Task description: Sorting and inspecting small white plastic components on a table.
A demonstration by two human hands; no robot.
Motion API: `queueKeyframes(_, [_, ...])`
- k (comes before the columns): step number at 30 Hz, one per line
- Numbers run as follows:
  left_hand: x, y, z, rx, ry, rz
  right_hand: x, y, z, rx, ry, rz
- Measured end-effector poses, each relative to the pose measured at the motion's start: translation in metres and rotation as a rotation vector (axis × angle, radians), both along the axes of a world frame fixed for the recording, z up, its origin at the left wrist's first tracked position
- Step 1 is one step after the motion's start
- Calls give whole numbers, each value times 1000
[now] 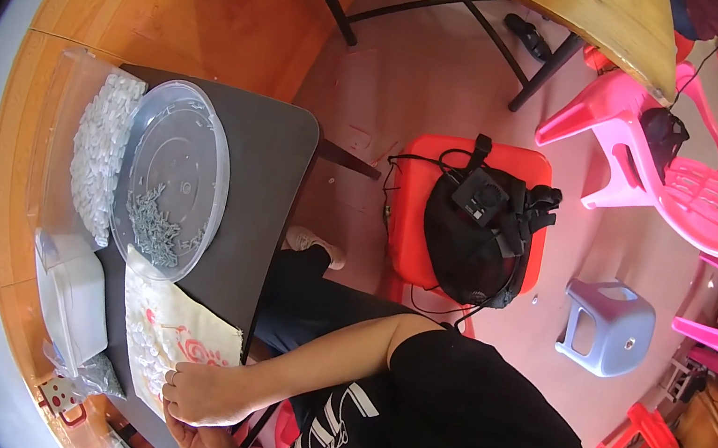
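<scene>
My right hand [202, 394] lies over the edge of a cream cloth [205, 322], its fingers curled and pinched. The cloth carries a red printed pattern and a patch of small white pieces [151, 360]. Just below, my left hand [201, 441] is closed at the cloth's edge, partly covered by the right one. What either hand pinches is too small or hidden to make out. Beyond the cloth stands a round clear tub [146, 136] with a heap of small grey pieces [154, 230] inside. A clear box beside it holds many white pieces [103, 148].
All this rests on a dark table [273, 143]. A white container [75, 300] and a bag of grey pieces [101, 375] are near the wall. A red stool [407, 223] bears a black bag [467, 261]. Pink chairs [714, 203] and a blue-grey stool [612, 328] stand farther off.
</scene>
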State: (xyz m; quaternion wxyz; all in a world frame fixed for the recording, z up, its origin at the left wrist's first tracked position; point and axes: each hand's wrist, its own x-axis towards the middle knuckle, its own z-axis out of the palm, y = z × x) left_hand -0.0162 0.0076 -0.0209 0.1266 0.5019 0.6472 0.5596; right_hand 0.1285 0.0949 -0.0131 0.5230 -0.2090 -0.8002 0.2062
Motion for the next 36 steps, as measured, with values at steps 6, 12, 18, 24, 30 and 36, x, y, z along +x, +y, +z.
queueKeyframes(6, [17,-5,12,-42,47,92,2,4,8,41,-2,18])
queueKeyframes(12, [21,-7,5,57,-59,120,4,18,8,-204,21,400])
queueKeyframes(18, [23,-13,18,-50,-157,-82,9,19,15,-220,-78,430])
queueKeyframes(24, [24,-10,21,66,-430,-126,17,25,22,-491,-40,567])
queueKeyframes(30, [16,-11,24,96,-391,-183,22,32,23,-469,-30,486])
queueKeyframes(36, [5,-19,28,217,-200,-53,41,52,48,-376,-179,270])
